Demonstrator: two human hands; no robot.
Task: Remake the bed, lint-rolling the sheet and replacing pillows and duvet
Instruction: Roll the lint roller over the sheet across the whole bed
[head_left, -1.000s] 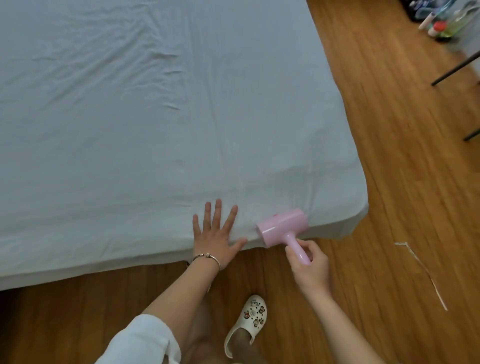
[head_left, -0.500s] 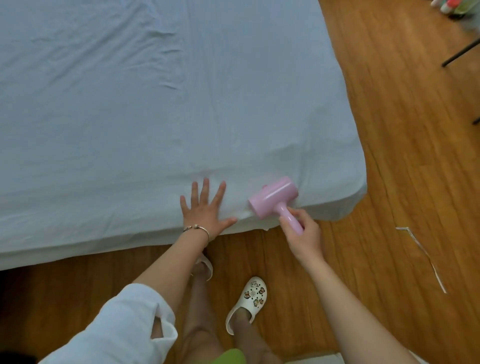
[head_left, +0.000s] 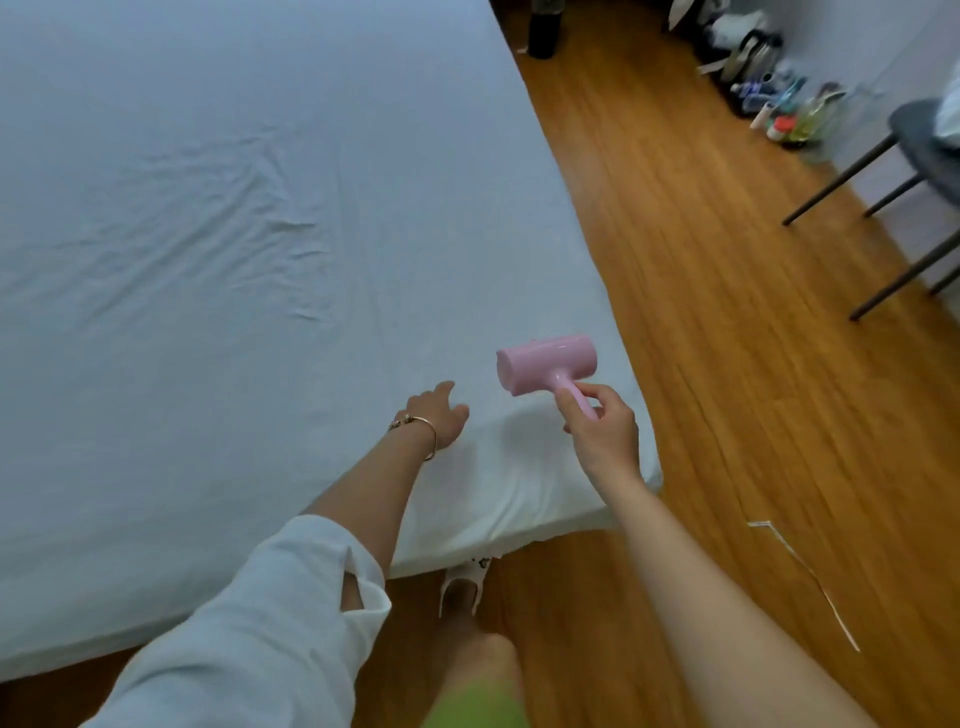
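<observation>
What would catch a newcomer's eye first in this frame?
The pink lint roller stands out, its handle pinched in the right hand over the near right corner of the bed. Around it spreads the pale sheet, creased toward the left, with the left hand resting on it beside the roller. At far right, bottles cluster on the wooden floor.

Chair (head_left: 919, 140), bottles (head_left: 795, 111), wooden floor (head_left: 701, 260)

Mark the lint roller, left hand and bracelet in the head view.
lint roller (head_left: 545, 371), head view, middle of the pink drum.
left hand (head_left: 439, 415), head view, back of the hand on the sheet.
bracelet (head_left: 415, 420), head view, gold band across the wrist.
</observation>
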